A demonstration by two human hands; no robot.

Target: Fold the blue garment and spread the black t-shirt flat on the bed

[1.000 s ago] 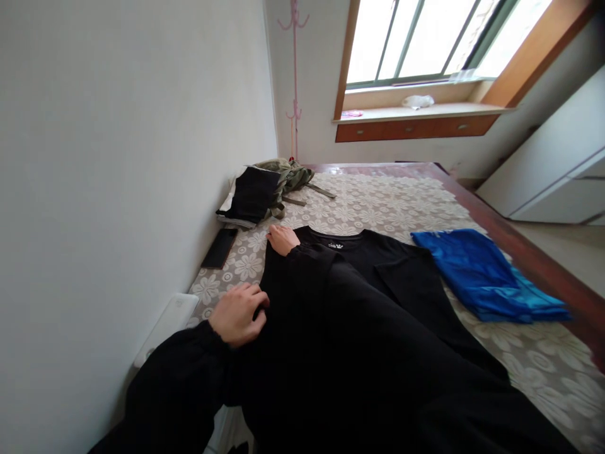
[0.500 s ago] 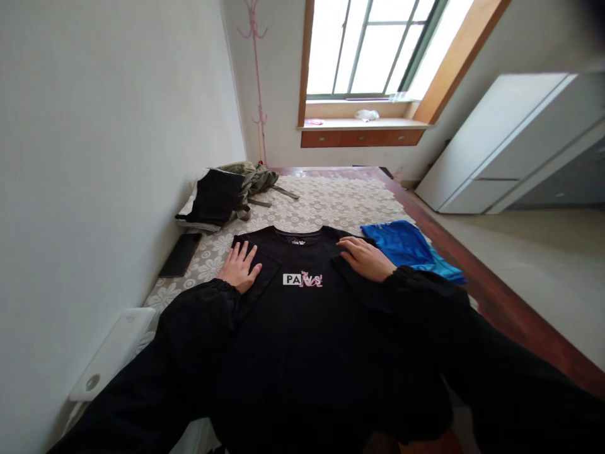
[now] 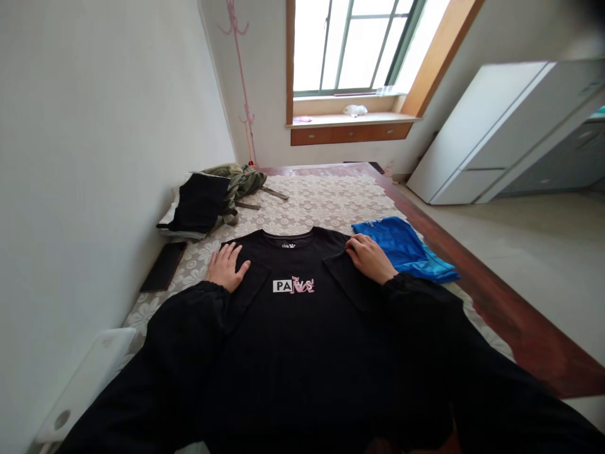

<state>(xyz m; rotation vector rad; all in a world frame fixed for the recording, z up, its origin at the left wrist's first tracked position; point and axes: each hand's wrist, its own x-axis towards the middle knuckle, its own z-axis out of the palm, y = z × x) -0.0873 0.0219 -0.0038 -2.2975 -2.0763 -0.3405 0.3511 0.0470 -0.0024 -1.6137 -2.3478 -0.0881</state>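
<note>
A black T-shirt (image 3: 293, 334) lies face up on the patterned bed cover, its collar at the far end and both sleeves folded inward over the front. "PAWS" and a pink cartoon figure are printed on its chest. My left hand (image 3: 227, 267) rests flat on the left shoulder and sleeve, fingers spread. At the right shoulder edge, my right hand (image 3: 372, 258) has its fingers bent and drawn together on the fabric; the fingertips are partly hidden. Just beyond that hand lies a folded blue garment (image 3: 397, 243).
Folded clothes (image 3: 196, 203) and an olive green bag (image 3: 248, 181) sit at the left by the wall. A dark flat object (image 3: 164, 267) lies nearer. A white plastic piece (image 3: 87, 388) stands at lower left. The bed's brown wooden edge (image 3: 472, 277) runs along the right.
My right hand has shifted outward to the shirt's right shoulder edge, and its fingers have bent. The left hand stays flat on the left shoulder. The camera view has shifted slightly.
</note>
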